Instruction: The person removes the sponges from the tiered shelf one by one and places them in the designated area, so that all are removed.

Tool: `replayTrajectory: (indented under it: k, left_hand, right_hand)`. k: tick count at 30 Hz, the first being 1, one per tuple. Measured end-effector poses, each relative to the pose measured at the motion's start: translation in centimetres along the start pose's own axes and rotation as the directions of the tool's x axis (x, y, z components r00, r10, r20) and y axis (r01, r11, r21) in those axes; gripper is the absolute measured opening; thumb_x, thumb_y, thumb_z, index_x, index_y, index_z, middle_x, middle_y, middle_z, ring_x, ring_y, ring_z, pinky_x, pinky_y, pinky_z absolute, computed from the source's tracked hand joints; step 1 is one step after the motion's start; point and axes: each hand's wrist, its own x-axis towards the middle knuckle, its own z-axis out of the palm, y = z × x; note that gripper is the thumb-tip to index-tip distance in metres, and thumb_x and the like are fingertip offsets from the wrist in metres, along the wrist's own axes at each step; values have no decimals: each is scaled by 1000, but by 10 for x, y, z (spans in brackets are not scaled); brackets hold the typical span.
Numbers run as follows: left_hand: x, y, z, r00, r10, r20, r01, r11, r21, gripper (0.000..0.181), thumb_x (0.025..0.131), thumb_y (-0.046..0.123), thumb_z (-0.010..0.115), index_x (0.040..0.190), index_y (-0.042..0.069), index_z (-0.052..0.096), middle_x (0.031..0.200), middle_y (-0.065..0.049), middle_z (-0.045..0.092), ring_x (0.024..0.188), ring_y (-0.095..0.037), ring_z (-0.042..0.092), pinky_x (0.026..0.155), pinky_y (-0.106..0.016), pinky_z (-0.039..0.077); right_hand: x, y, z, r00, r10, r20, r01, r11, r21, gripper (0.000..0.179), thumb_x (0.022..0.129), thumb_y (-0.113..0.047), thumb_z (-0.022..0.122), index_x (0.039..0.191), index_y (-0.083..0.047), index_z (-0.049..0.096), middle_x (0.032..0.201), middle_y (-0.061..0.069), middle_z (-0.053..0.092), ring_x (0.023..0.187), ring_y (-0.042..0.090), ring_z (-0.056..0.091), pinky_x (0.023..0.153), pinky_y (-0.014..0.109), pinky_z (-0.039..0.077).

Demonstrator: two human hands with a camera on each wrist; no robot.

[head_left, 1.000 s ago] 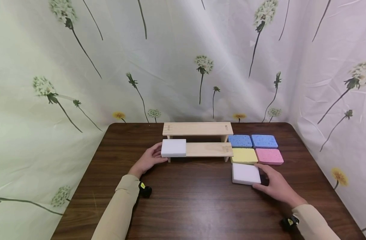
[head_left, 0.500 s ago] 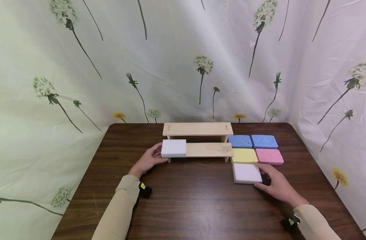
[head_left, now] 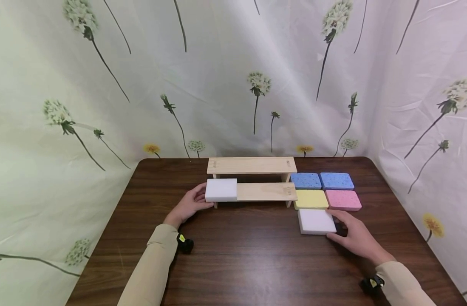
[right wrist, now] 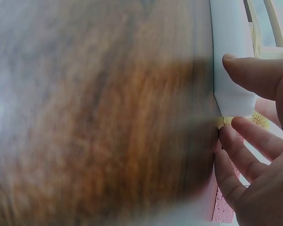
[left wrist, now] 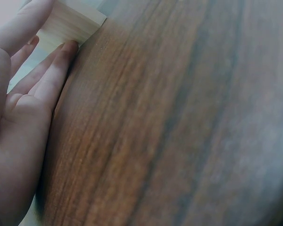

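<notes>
In the head view a white sponge (head_left: 317, 221) lies on the table just in front of a yellow sponge. My right hand (head_left: 355, 233) pinches its right end, thumb at the near edge and index finger at the far edge; the right wrist view shows the thumb (right wrist: 254, 73) along its side. A second white sponge (head_left: 221, 190) sits on the left end of the lower board of a two-step wooden stand (head_left: 264, 191). My left hand (head_left: 188, 206) is at that end, fingers fairly straight, its fingertips right at the wood (left wrist: 73, 26) in the left wrist view.
Two blue sponges (head_left: 307, 181) lie side by side to the right of the stand. In front of them are the yellow sponge (head_left: 311, 199) and a pink sponge (head_left: 343, 200). A curtain with a dandelion print (head_left: 218, 106) hangs behind the brown table (head_left: 248, 263).
My right hand and the white sponge it pinches have shifted slightly to the right. The left hand stays at the stand's left end.
</notes>
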Motion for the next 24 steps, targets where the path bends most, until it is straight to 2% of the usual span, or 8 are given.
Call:
replayTrajectory:
  k: [7,16,24]
  left_hand:
    - [0,-2,0,1000,4,2,-4,1000,5,87,92,9,83,163,2,33,158,-25,45,144,-40,48,118,-47,42]
    - [1,-5,0,1000,12,-1,-12,1000,9,86,92,8,83,162,2,34,157,-25,47,143,-38,49,116,-40,45]
    - [0,-4,0,1000,8,0,-8,1000,9,86,91,9,83,162,4,35,156,-24,47,144,-38,49,117,-44,44]
  right_hand:
    - [0,0,0,1000,-2,3,2,1000,-3,72,85,-18,90,146,-3,56,140,21,63,117,36,66,95,58,57]
    - [-1,1,-5,1000,27,-14,-27,999,27,82,82,-24,93,150,-6,51,141,20,60,110,33,66,88,54,61]
    - [8,-14,-17,995,20,-94,-17,999,31,81,84,-25,92,151,-4,51,146,21,57,124,41,59,94,62,57]
